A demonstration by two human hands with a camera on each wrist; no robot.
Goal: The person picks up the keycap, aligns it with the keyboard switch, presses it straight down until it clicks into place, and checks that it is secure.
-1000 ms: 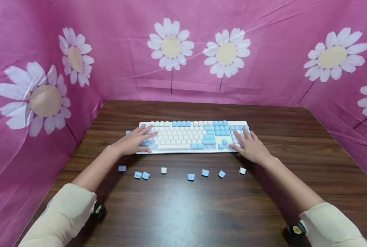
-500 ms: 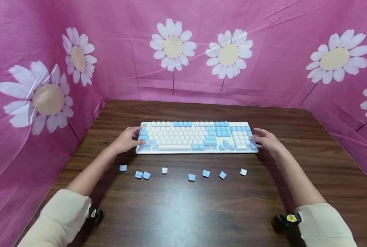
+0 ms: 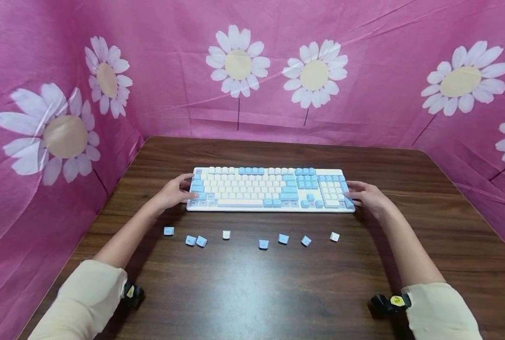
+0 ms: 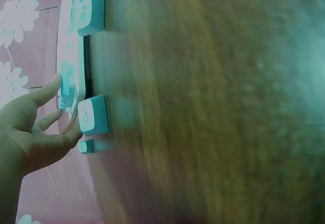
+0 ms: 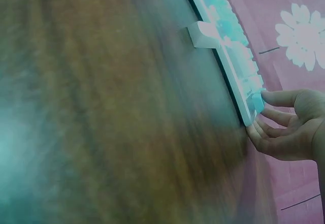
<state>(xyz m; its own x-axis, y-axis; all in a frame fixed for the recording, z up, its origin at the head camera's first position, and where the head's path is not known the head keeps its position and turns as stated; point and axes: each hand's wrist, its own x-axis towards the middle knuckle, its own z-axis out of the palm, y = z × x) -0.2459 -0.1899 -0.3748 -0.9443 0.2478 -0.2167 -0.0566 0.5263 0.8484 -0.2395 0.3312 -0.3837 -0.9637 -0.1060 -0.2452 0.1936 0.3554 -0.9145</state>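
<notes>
A white and light-blue keyboard [image 3: 243,189] lies across the middle of the wooden table, several key spots bare along its bottom row and at its top left corner. My left hand [image 3: 170,192] grips its left end, thumb over the edge keys; the left wrist view shows the fingers [image 4: 68,132] low at the side. At the other end my right hand [image 3: 369,197] holds the right edge, its thumb [image 5: 279,98] against a blue corner key and the other fingers lower by the table. A blue Ctrl keycap [image 4: 94,116] stands near the left hand.
Loose keycaps lie in a scattered row before the keyboard, among them a blue one [image 3: 263,244] and two white ones, left [image 3: 226,234] and right [image 3: 335,236]. A pink daisy-printed cloth [image 3: 273,118] hangs behind and beside the table [image 3: 252,293].
Both hands have moved outward from on top of the keys to the keyboard's two ends and now grip them. The right hand has closed in on its edge over the last half second.
</notes>
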